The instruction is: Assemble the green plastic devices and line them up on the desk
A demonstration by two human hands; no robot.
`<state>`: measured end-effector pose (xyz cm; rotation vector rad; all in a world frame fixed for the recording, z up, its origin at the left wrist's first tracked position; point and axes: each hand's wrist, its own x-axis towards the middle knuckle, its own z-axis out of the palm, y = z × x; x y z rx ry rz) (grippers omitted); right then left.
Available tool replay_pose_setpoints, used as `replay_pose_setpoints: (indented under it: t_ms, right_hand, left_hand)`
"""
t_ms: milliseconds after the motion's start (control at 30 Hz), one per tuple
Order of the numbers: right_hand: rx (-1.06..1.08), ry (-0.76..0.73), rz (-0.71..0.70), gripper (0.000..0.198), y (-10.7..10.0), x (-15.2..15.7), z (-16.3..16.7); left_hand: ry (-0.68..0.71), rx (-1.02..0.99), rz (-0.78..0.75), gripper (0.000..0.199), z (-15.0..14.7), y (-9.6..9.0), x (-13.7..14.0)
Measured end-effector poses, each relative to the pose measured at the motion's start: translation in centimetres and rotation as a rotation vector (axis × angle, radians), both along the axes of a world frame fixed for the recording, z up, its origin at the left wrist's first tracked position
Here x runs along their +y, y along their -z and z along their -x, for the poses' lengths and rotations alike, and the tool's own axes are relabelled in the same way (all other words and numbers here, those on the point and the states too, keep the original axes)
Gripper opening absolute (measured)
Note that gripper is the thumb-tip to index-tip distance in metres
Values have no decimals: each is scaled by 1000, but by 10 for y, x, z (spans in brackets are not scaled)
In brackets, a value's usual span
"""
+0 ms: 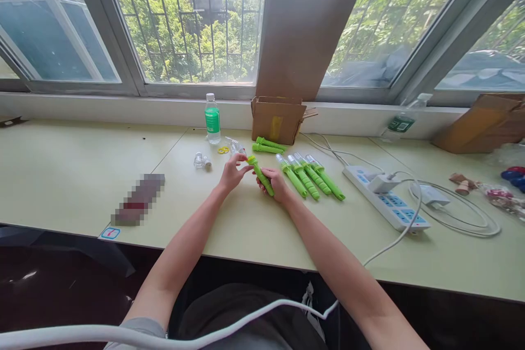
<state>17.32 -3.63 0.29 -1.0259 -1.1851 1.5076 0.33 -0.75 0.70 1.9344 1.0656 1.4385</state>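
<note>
A green plastic tube (262, 179) with ridges and a yellow ring (251, 159) at its upper end is tilted between my hands, above the table. My right hand (275, 183) is wrapped round its lower body. At the ringed end, my left hand (233, 174) has its thumb and fingers closed; the fingertips partly hide what they touch. Several similar green tubes with clear caps (310, 175) lie side by side to the right. Farther back, two green tubes (268, 146) show no clear caps. Beyond my left hand lie yellow rings (223, 150) and clear caps (199, 161).
A small cardboard box (276, 120) and a water bottle (212, 120) stand at the back. To the right lie a white power strip (385, 199) and looped cables (484, 224). Another bottle (402, 121) leans near the window. A blurred-out dark object (138, 200) lies left.
</note>
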Motion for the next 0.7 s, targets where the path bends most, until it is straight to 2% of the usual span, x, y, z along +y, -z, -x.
replay_pose_setpoints:
  t_ms: [433, 700]
  right_hand:
    - [-86, 44, -117, 37, -1, -6, 8]
    - [-80, 103, -106, 45, 3, -4, 12]
  left_hand:
    - [-16, 5, 21, 28, 3, 3, 2]
    - [-30, 14, -17, 28, 3, 1, 1]
